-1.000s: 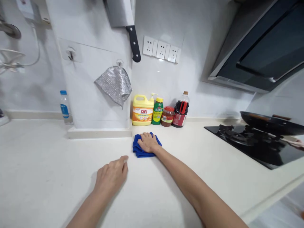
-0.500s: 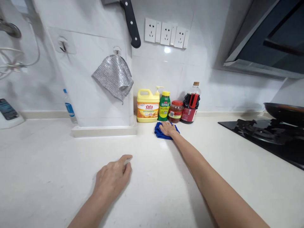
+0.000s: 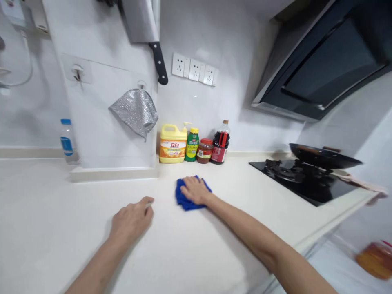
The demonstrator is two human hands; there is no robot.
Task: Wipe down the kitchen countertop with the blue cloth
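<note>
My right hand [image 3: 195,190] lies palm down on a folded blue cloth [image 3: 183,199], pressing it onto the white countertop [image 3: 214,245]. Its fingers rest together on top of the cloth. My left hand [image 3: 132,219] rests on the bare counter a short way to the left of the cloth, fingers loosely extended and holding nothing. Behind the cloth, against the wall, stand a yellow detergent jug [image 3: 172,143], a green bottle [image 3: 192,144], a red-lidded jar [image 3: 205,150] and a dark sauce bottle [image 3: 219,143].
A black gas hob [image 3: 301,179] with a dark wok [image 3: 323,155] sits at the right. A silver cloth [image 3: 134,111] and a cleaver [image 3: 143,28] hang on the wall. A water bottle [image 3: 67,141] stands at the left. The counter's front edge runs at lower right.
My right hand drew the blue cloth back from beside the bottles toward me and to the left. The left hand stayed resting on the counter.
</note>
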